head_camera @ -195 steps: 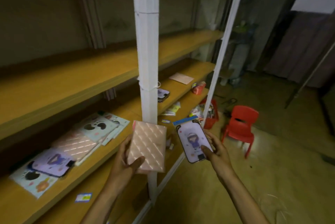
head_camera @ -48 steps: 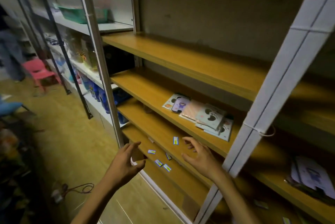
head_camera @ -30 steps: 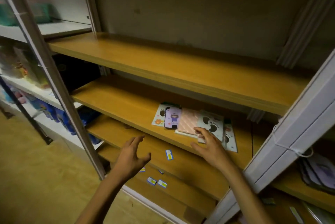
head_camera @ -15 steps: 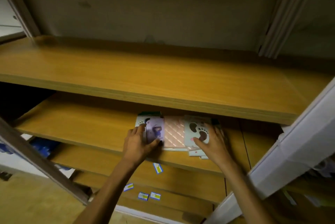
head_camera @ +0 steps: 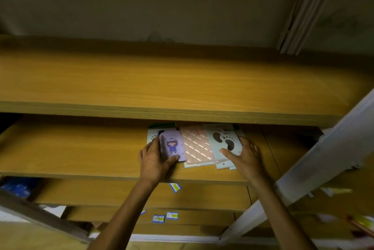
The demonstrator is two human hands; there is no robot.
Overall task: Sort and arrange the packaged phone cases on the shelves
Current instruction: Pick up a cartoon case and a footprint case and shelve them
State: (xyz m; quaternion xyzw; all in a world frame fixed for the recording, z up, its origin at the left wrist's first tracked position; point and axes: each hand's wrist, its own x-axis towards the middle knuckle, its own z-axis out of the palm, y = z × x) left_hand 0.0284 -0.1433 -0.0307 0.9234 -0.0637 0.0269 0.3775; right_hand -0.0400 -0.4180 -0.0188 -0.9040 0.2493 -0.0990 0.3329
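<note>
Wooden, honey-coloured shelf board [head_camera: 81, 148] carries the packaged phone cases in a short overlapping row, tucked under the front edge of the bare wooden shelf above [head_camera: 182, 84]. My left hand [head_camera: 154, 161] grasps the purple case with a cartoon girl in a hood [head_camera: 172, 146]: my thumb presses across its near end and my fingers curl along its left edge. That purple case lies on top of a pale card package printed with dark paw marks [head_camera: 152, 135], of which only the left strip shows. Just beside it, touching, is the pink quilted case in a clear sleeve [head_camera: 197, 148]. My right hand [head_camera: 245, 156] lies flat, fingers spread, on the white package with a big dark footprint [head_camera: 224, 141], which overlaps the pink one; more white packages poke out underneath it, though I cannot tell how many. On the lower shelves sit small blue-and-yellow labels [head_camera: 175, 187]. A white metal upright [head_camera: 323, 160] slants past my right forearm.
</note>
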